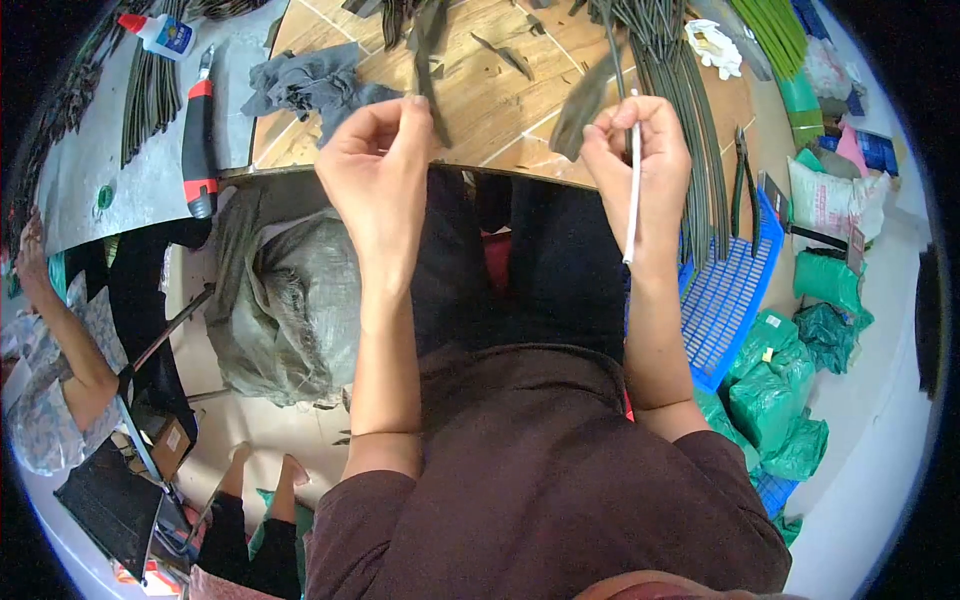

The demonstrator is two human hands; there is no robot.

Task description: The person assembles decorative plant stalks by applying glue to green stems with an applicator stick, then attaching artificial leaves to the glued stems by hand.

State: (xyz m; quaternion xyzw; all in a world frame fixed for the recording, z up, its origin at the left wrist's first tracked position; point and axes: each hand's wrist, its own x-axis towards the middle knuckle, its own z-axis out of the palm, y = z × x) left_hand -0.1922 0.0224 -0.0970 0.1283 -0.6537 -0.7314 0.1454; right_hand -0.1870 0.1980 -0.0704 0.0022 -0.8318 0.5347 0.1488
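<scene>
Pinching: raised left hand (375, 160) on dark leaf strip (432, 75), right hand (640, 150) fisted around white stick (633, 190).

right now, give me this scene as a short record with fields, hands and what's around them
left hand: left hand raised, fingers pinching a dark green leaf strip
right hand: right hand closed on a thin white stick, held near upright
table: wooden table, strewn with dark strips
left of hands: grey rag, red and black tool, glue bottle
right of hands: pliers, blue plastic crate, green bags
below table: grey sack
</scene>
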